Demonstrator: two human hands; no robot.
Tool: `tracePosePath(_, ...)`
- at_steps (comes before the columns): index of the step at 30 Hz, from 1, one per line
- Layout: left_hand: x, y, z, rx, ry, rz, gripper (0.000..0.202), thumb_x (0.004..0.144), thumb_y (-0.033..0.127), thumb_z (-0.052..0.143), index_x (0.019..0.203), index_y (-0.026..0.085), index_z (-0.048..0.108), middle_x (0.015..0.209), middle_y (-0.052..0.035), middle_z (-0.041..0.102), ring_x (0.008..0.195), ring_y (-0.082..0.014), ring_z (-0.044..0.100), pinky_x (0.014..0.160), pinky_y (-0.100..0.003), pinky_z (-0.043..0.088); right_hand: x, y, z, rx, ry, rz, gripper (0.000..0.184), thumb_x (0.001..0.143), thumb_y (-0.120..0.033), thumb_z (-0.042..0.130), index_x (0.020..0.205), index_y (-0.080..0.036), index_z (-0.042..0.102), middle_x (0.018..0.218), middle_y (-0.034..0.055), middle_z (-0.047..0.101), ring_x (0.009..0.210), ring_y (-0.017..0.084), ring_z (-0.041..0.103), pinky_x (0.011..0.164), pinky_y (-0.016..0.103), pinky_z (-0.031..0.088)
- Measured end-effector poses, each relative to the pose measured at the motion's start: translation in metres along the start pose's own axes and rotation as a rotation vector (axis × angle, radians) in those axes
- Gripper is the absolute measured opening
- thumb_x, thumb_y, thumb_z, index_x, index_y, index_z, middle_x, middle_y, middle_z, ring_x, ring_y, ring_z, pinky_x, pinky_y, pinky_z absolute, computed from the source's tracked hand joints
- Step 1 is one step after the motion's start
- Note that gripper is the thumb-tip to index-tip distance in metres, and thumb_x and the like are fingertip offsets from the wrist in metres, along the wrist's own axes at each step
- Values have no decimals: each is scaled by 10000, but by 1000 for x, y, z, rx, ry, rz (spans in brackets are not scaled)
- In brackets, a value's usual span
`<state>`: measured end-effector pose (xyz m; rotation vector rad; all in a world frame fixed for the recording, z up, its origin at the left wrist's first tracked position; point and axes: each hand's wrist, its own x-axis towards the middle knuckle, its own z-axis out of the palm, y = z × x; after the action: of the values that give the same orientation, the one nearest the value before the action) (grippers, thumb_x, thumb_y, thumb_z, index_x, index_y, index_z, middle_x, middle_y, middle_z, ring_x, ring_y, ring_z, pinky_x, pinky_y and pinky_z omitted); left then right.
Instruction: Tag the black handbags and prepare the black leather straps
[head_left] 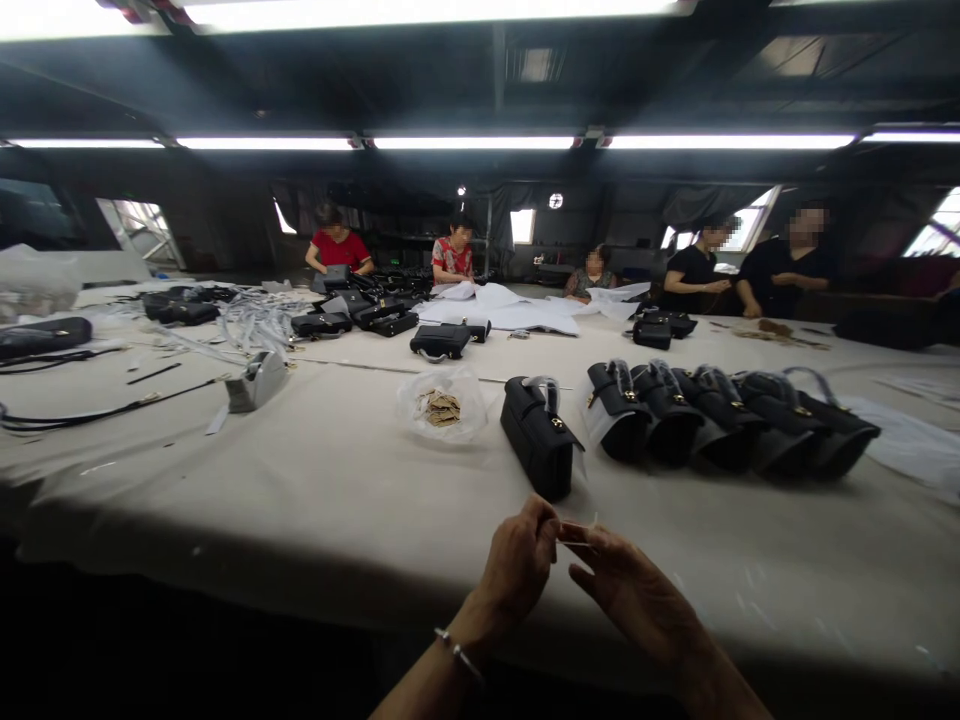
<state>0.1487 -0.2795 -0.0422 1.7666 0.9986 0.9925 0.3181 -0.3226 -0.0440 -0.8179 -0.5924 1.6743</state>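
My left hand (517, 565) and my right hand (630, 590) meet above the near edge of the cloth-covered table (300, 500). Both pinch a small, thin pale piece (577, 535) stretched between their fingertips; I cannot make out what it is. A bracelet sits on my left wrist. Just beyond my hands one black handbag (536, 435) stands upright by itself. To its right several black handbags (731, 420) lean in a row, with clear wrapping on their handles.
A clear plastic bag of small brown pieces (442, 405) lies left of the lone handbag. A tape dispenser (255, 380), black straps (90, 410) and more bags lie to the left. Several people work at the far side, with white sheets (510, 310) before them.
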Motion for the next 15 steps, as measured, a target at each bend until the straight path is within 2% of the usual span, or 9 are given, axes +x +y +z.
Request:
tracePosePath(4, 1, -9, 13, -232, -114, -131, 222, 948, 397, 480, 861, 198, 527, 604, 42, 554, 436, -97, 470, 418, -196, 377, 5, -3, -5, 156, 116, -4, 220, 641, -270, 916, 787, -224, 757, 1037, 20, 764, 1054, 185, 660, 815, 280, 566)
tracePosePath(7, 11, -15, 13, -359, -174, -191, 217, 892, 391, 559, 867, 175, 568, 673, 8, 598, 512, -122, 552, 409, -197, 430, 13, -12, -5, 148, 207, -22, 330, 520, -291, 974, 742, -227, 739, 840, -25, 738, 817, 131, 676, 588, 186, 540)
tracePosePath(10, 37, -17, -1, -281, -41, -100, 210, 887, 363, 586, 913, 160, 631, 781, -35, 636, 658, -156, 621, 494, -225, 505, 25, -29, -4, 57, 244, -81, 397, 466, -339, 994, 714, -202, 715, 674, -56, 644, 530, 45, 518, 382, 131, 390)
tracePosePath(13, 77, -14, -20, -45, 148, 102, 183, 937, 296, 538, 976, 176, 671, 922, -61, 661, 804, -179, 646, 662, -280, 555, 46, -56, -5, -45, 258, -95, 439, 472, -330, 996, 785, -179, 728, 634, -52, 610, 467, 29, 448, 347, 126, 359)
tracePosePath(15, 109, -12, -29, 164, 218, 222, 208, 962, 227, 496, 1034, 185, 687, 1010, -75, 667, 914, -195, 643, 815, -325, 552, 64, -77, -4, -120, 263, -106, 450, 522, -305, 980, 877, -171, 739, 635, -46, 611, 468, 30, 455, 348, 118, 358)
